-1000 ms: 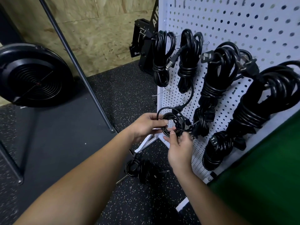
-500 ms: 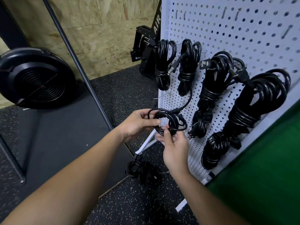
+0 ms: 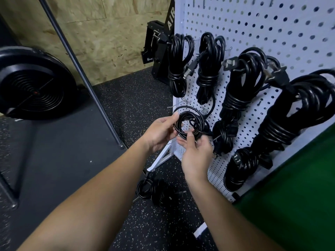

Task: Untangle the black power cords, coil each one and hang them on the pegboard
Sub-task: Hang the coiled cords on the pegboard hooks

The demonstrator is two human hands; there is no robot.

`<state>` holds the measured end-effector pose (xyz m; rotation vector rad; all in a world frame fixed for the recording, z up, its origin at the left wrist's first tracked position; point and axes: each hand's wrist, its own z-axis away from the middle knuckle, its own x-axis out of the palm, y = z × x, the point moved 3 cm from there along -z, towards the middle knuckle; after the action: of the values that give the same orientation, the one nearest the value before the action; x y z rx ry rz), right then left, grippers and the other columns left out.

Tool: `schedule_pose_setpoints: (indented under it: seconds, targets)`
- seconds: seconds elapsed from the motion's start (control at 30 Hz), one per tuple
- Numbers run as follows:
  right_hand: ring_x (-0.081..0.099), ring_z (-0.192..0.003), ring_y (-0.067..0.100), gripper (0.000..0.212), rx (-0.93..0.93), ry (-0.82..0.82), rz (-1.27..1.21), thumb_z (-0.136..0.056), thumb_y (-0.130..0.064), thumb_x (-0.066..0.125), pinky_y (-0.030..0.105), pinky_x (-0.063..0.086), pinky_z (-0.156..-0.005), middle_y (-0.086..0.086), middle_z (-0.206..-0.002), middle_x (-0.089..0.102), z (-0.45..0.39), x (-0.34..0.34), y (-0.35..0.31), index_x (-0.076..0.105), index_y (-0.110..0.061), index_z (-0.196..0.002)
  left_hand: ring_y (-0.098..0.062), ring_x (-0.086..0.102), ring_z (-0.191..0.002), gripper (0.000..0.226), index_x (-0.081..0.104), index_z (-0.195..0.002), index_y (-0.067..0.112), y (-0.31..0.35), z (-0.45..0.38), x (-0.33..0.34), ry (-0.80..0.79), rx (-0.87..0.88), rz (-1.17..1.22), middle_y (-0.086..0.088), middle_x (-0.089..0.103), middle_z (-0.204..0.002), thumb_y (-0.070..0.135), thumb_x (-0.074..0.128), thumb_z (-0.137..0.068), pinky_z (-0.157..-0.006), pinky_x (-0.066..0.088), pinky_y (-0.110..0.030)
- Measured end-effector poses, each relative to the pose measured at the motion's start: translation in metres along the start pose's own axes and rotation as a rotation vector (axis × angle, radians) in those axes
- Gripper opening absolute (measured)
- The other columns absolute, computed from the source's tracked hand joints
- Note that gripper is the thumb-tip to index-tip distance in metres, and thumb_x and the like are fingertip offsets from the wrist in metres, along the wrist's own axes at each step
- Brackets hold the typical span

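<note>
Before the pegboard (image 3: pixel 253 26), both hands hold a small, loose black coil (image 3: pixel 190 124).

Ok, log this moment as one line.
step: coiling | left hand and right hand: hold small cord coil | pegboard: cords hung | floor: one bundle

"Where does the camera sit?"

"On the person's head. It looks forward and down, along both arms."

"What is close to it?"

"The hands (image 3: pixel 181 140) are close, right in the middle. The pegboard (image 3: pixel 253 20) stands just behind them, on the right, and looks tilted."

"And far away?"

"The floor (image 3: pixel 54 160) is low down on the left. The wood wall (image 3: pixel 108 33) is at the back."

"Is there another view?"

"No, just this one wide view."
</note>
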<state>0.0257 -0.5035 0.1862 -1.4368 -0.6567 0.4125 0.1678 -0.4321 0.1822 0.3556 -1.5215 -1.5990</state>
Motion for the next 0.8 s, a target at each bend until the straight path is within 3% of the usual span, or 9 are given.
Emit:
schedule_pose_setpoints:
  seconds: [0.17, 0.27, 0.37, 0.47, 0.63, 0.73, 0.8]
  targets:
    - [0.083, -0.098, 0.018, 0.015, 0.094, 0.100, -0.171, -0.113, -0.023, 0.061, 0.043, 0.063, -0.100, 0.001, -0.098, 0.085, -0.017, -0.005, 0.014, 0.062, -0.009, -0.120, -0.009, 0.057, -0.063, 0.036, 0.078, -0.111, 0.002, -0.015, -0.023, 0.024, 0.049, 0.022, 0.046, -0.007, 0.079, -0.092, 0.037, 0.075, -0.103, -0.068, 0.059, -0.022]
    - [0.081, -0.104, 0.010, 0.015, 0.212, 0.139, -0.252, -0.113, -0.030, 0.061, 0.037, 0.058, -0.107, -0.009, -0.095, 0.084, -0.024, -0.009, 0.024, 0.058, -0.016, -0.118, -0.008, 0.059, -0.064, 0.023, 0.073, -0.101, 0.005, -0.022, -0.026, 0.039, 0.089, 0.080, 0.013, 0.003, 0.074, -0.077, 0.027, 0.070, -0.108, -0.073, 0.057, -0.025]
    - [0.082, -0.101, 0.012, 0.038, 0.261, 0.112, -0.215, -0.110, -0.039, 0.064, 0.036, 0.060, -0.104, -0.002, -0.100, 0.085, -0.025, -0.015, 0.029, 0.066, -0.004, -0.126, -0.013, 0.065, -0.078, 0.011, 0.078, -0.107, 0.006, -0.034, -0.028, 0.035, 0.105, 0.095, 0.043, -0.007, 0.078, -0.101, 0.017, 0.077, -0.102, -0.076, 0.061, -0.024]
    - [0.082, -0.093, 0.014, 0.036, 0.251, 0.078, -0.095, -0.108, -0.044, 0.064, 0.042, 0.062, -0.099, -0.006, -0.095, 0.084, -0.019, -0.021, 0.030, 0.076, -0.010, -0.115, -0.014, 0.067, -0.077, 0.024, 0.077, -0.117, 0.002, -0.040, -0.019, 0.031, 0.102, 0.077, 0.080, -0.014, 0.075, -0.108, 0.016, 0.083, -0.098, -0.073, 0.060, -0.022]
    - [0.075, -0.079, 0.018, 0.031, 0.243, 0.028, -0.036, -0.106, -0.040, 0.072, 0.048, 0.065, -0.091, 0.002, -0.096, 0.084, -0.007, -0.029, 0.030, 0.079, -0.010, -0.103, -0.024, 0.075, -0.107, 0.038, 0.071, -0.122, -0.013, -0.043, -0.004, 0.019, 0.065, 0.036, 0.096, -0.021, 0.078, -0.120, 0.019, 0.078, -0.102, -0.101, 0.060, -0.030]
    - [0.073, -0.075, 0.019, 0.027, 0.239, 0.015, -0.003, -0.105, -0.034, 0.073, 0.048, 0.065, -0.085, 0.006, -0.090, 0.083, -0.003, -0.032, 0.031, 0.079, -0.008, -0.099, -0.022, 0.074, -0.096, 0.023, 0.075, -0.110, -0.001, -0.044, 0.007, 0.012, 0.064, -0.011, 0.049, -0.008, 0.078, -0.085, 0.022, 0.073, -0.106, -0.109, 0.057, -0.038]
    - [0.072, -0.074, 0.020, 0.029, 0.229, -0.001, 0.020, -0.106, -0.033, 0.073, 0.043, 0.064, -0.080, 0.007, -0.088, 0.082, -0.002, -0.032, 0.028, 0.080, -0.007, -0.096, -0.023, 0.071, -0.094, 0.028, 0.076, -0.107, 0.002, -0.048, 0.010, 0.007, 0.085, -0.014, 0.023, -0.008, 0.073, -0.083, 0.030, 0.075, -0.104, -0.106, 0.060, -0.040]
